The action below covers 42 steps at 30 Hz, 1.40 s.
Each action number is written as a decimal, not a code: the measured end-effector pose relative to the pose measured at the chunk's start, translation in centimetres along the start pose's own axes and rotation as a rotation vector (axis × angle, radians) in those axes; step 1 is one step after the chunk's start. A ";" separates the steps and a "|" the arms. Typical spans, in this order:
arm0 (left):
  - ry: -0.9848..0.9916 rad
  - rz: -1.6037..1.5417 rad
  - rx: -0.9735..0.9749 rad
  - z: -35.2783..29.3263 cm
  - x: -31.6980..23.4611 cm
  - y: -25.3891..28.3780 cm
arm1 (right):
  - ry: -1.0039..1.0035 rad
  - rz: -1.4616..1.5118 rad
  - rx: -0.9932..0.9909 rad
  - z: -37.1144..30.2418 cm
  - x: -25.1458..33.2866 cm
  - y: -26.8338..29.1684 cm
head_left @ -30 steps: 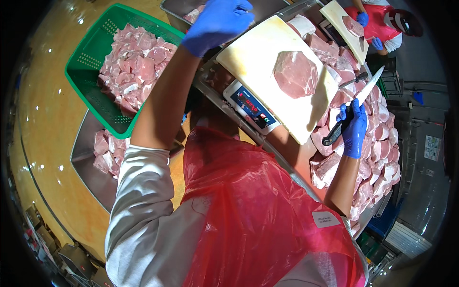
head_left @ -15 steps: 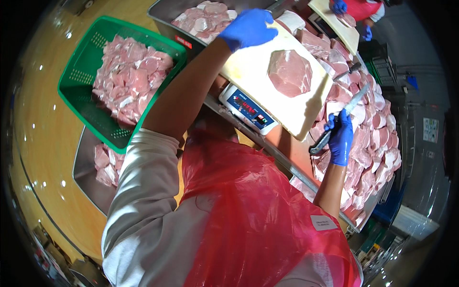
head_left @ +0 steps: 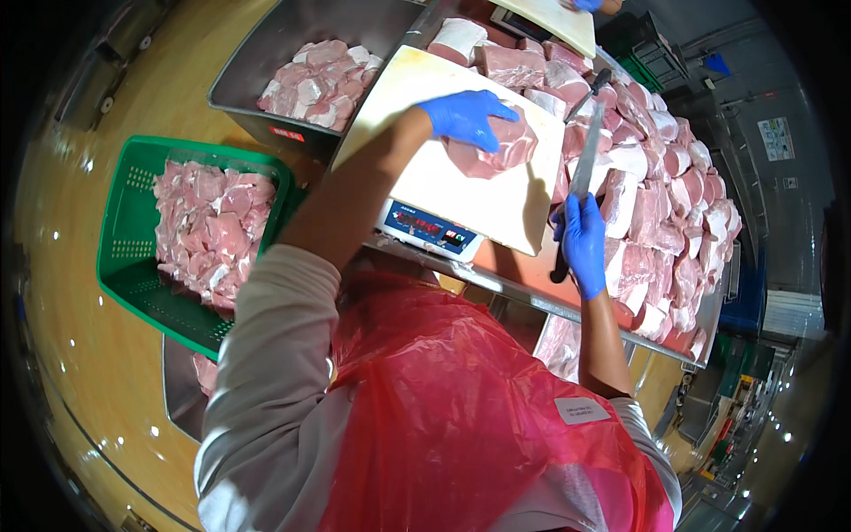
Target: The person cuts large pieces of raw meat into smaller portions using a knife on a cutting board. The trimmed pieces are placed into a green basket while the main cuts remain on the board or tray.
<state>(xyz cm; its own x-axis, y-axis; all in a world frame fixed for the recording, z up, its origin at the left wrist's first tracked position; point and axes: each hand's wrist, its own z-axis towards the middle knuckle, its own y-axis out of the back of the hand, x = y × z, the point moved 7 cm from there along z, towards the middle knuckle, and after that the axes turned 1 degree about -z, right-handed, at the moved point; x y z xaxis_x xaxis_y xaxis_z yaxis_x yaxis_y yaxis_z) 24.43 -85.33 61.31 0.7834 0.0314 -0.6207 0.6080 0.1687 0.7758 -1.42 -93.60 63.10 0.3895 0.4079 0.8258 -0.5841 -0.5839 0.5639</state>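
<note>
My left hand [head_left: 463, 118], in a blue glove, lies over a thick slice of pale pink meat [head_left: 514, 146], with fingers and thumb gripping it. The slice rests on a white cutting board [head_left: 403, 97], which sits on a scale [head_left: 427, 232] with a lit blue panel. In my right hand [head_left: 583, 246], also gloved in blue, is a knife [head_left: 587, 160] with a dark handle. Its blade points up and away, beside the board's right edge and over a pile of meat pieces [head_left: 651, 213]. My right fingers are wrapped round the handle.
At the left stands a green basket [head_left: 128, 213] of meat trimmings, partly above a metal tub [head_left: 182, 390]. A metal bin [head_left: 253, 75] behind it holds more slices. Another dark-handled knife [head_left: 603, 78] lies on the pile. At the far edge, another person's gloved hand [head_left: 587, 4] touches a second board.
My left hand has come from the board's far left edge onto the meat slice. The knife has turned more upright in my right hand. The whole view has shifted.
</note>
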 end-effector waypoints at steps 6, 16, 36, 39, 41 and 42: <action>-0.030 0.202 0.177 2.6 -3.8 3.2 | 0.336 -0.898 0.296 -5.9 0.3 -2.8; -0.064 0.509 0.359 4.2 -6.9 -2.6 | 0.430 -0.880 0.326 0.3 5.6 -11.7; 0.552 -0.037 -0.885 -10.1 -2.6 -5.3 | 0.331 -0.640 0.373 -4.2 2.1 -4.1; 0.279 0.049 -0.898 -11.2 -2.0 -4.8 | 0.355 -0.723 0.394 -2.5 5.4 -7.6; 0.362 0.014 -0.891 -12.0 -2.7 -3.8 | 0.341 -0.747 0.446 -1.0 6.9 -10.0; 0.407 -0.010 -0.889 -12.6 -3.0 -3.6 | 0.332 -0.766 0.477 -0.7 7.1 -10.5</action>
<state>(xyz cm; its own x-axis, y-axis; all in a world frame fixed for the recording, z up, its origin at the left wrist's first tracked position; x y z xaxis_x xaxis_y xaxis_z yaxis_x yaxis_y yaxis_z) 18.26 -73.65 58.97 0.5724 0.3354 -0.7483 0.1645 0.8470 0.5055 7.02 -84.08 63.07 0.2809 0.9323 0.2278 0.1246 -0.2708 0.9545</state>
